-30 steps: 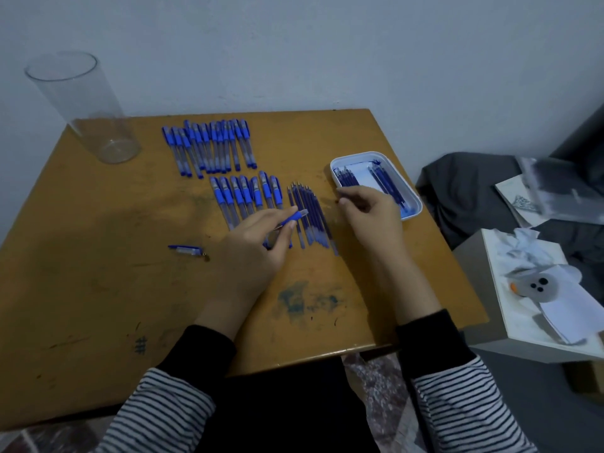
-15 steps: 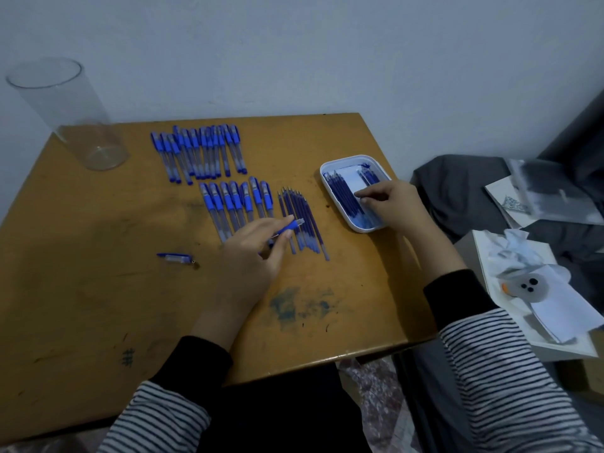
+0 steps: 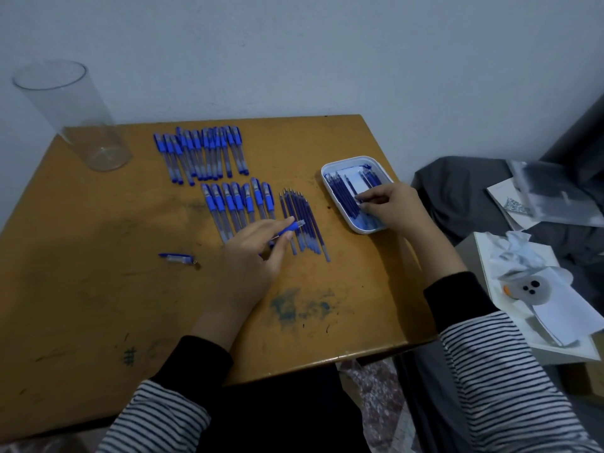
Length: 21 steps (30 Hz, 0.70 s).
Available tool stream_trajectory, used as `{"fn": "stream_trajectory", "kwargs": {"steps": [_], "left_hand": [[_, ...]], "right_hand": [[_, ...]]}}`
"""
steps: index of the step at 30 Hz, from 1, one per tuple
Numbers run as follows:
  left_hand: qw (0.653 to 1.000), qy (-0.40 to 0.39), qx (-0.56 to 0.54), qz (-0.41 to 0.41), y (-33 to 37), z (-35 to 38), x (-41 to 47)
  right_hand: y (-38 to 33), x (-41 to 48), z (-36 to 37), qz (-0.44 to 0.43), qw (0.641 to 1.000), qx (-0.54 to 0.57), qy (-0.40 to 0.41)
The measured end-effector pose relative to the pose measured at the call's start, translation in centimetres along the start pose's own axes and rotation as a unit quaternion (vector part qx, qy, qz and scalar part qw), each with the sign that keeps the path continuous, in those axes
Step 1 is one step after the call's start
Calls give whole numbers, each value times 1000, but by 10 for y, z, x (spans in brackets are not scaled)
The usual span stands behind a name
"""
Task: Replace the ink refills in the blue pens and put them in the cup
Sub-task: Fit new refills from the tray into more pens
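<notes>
Centre frame, a blue pen barrel is gripped in the left hand. Right of centre, a refill is pinched by the right hand in the white tray. Only one refill should be handled, and kept straight. The cup stands upper left.

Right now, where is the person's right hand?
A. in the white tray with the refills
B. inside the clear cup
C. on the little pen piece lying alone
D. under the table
A: the right hand reaches into the white tray, fingertips pinching at the refills there; the clear cup stands far off at the table's corner, and the left hand holds a pen.
</notes>
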State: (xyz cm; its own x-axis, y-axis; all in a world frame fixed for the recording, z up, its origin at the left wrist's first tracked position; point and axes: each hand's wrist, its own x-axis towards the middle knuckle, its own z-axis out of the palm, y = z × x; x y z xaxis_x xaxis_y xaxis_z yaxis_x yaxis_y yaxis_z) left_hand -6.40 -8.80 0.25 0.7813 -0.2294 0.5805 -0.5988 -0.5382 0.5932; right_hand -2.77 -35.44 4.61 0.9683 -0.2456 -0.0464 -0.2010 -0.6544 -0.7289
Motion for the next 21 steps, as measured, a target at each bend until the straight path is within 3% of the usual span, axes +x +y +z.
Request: {"fn": "stream_trajectory", "kwargs": {"steps": [15, 21], "left_hand": [[1000, 1, -13, 7, -10, 4, -2], [1000, 14, -8, 16, -8, 3, -3]], "right_hand": [[-7, 1, -1, 9, 999, -31, 7], [-8, -5, -1, -1, 999, 43, 24]]}}
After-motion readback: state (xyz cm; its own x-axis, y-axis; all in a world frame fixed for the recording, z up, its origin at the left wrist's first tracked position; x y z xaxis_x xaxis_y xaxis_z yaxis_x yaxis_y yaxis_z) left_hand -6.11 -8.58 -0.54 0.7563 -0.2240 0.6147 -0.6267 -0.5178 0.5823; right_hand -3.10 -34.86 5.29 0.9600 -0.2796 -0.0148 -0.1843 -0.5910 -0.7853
